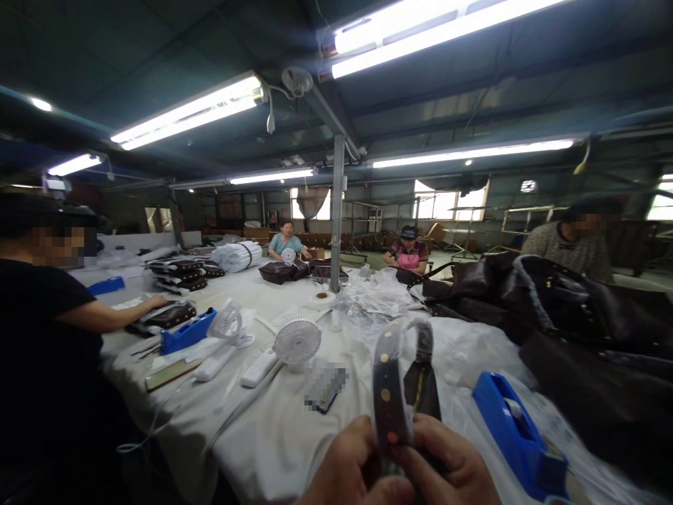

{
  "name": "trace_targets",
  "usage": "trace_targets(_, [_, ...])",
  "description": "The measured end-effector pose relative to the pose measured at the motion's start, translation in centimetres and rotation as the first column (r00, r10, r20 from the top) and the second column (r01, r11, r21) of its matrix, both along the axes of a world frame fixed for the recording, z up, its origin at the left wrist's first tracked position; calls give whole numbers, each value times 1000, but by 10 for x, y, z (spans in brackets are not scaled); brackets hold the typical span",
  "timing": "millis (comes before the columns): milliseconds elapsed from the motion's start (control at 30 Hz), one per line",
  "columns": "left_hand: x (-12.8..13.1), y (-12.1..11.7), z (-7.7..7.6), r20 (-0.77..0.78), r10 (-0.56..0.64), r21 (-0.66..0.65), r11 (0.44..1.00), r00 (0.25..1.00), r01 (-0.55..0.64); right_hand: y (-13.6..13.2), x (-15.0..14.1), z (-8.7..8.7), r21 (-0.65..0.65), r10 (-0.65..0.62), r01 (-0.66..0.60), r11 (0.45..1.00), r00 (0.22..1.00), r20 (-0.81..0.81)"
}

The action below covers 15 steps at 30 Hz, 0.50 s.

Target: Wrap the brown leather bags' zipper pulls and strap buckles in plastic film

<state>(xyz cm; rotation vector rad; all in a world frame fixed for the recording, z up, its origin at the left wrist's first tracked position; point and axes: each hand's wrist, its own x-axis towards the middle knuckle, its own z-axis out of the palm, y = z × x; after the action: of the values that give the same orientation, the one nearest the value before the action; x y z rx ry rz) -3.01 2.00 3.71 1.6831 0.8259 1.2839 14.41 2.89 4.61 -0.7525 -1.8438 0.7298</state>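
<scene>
A dark brown strap (385, 382) with round gold studs stands up in a loop between my hands, with clear plastic film around it. My left hand (350, 463) is closed on the strap's lower end from the left. Opposite it, my right hand (449, 459) pinches the same lower part, its thumb and fingers close to the lowest stud. Behind the loop hangs a dark piece (423, 393) with a yellow line down it; its lower end is hidden by my right hand.
A blue tape dispenser (512, 435) stands to the right, beside a heap of dark bags (573, 365). Ahead are a phone (324, 388), a white fan (297, 340) and clear plastic bags (376, 298). A person (47, 337) works at the left; others sit farther back.
</scene>
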Motion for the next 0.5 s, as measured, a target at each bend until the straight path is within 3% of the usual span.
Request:
trace_targets(33, [-1, 1, 5, 75, -80, -123, 988, 994, 89, 2, 1, 1, 67, 27, -28, 997, 999, 27])
trace_targets(100, [-3, 3, 11, 223, -162, -356, 905, 961, 235, 5, 2, -1, 195, 79, -95, 976, 993, 90])
trace_targets(167, [-3, 6, 9, 349, -118, -514, 806, 930, 295, 9, 2, -5, 278, 82, -118, 953, 987, 139])
trace_targets(233, [-1, 10, 3, 454, -33, -567, 760, 890, 318, 13, 1, -11, 325, 38, -86, 942, 988, 151])
trace_targets(333, [4, 13, 0, 479, 21, -546, 790, 878, 279, 15, 2, -14, 364, 13, -62, 929, 991, 136])
trace_targets(400, [5, 12, 2, 419, -1, -486, 844, 908, 225, 13, 5, -11, 301, 47, -82, 950, 992, 121])
trace_targets(500, [5, 9, 8, 257, 22, -289, 956, 966, 55, 11, 11, -3, -62, 134, -131, 989, 990, 36])
